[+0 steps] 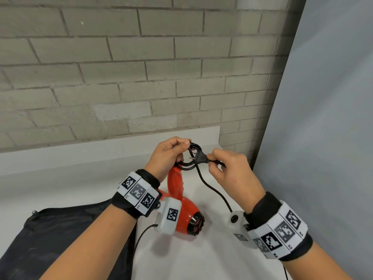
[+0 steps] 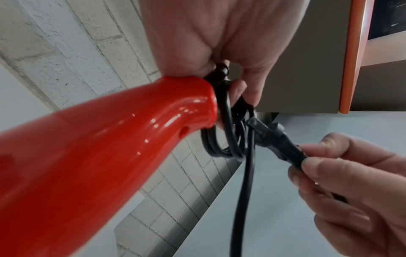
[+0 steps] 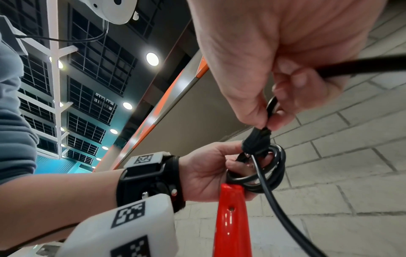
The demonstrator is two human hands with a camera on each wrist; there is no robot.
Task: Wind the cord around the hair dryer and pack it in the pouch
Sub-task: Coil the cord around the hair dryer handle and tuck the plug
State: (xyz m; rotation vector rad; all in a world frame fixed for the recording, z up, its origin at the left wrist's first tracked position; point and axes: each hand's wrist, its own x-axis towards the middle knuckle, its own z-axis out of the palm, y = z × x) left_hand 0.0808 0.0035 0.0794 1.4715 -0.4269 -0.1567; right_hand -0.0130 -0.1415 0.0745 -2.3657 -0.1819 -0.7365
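In the head view a black pouch (image 1: 66, 239) is lying at 8 o'clock on the white desk (image 1: 60, 178), its edge just beside the red hair dryer (image 1: 181, 207), which is standing nozzle-down near the centre with its handle rising toward 12 o'clock. The left hand (image 1: 167, 156) is gripping the handle's top, fingers (image 1: 181, 141) curling over a small coil of black cord (image 1: 198, 172). At 2 o'clock from the dryer, the right hand (image 1: 232, 168) is pinching the cord just behind the plug (image 1: 199, 157), whose prongs are pointing into the coil. The left wrist view is showing the loops bunched against the handle's end (image 2: 193, 104), hidden from the head camera. The right wrist view is showing the cord passing through the right palm (image 3: 285, 78) and ceiling lights (image 3: 152, 59) overhead.
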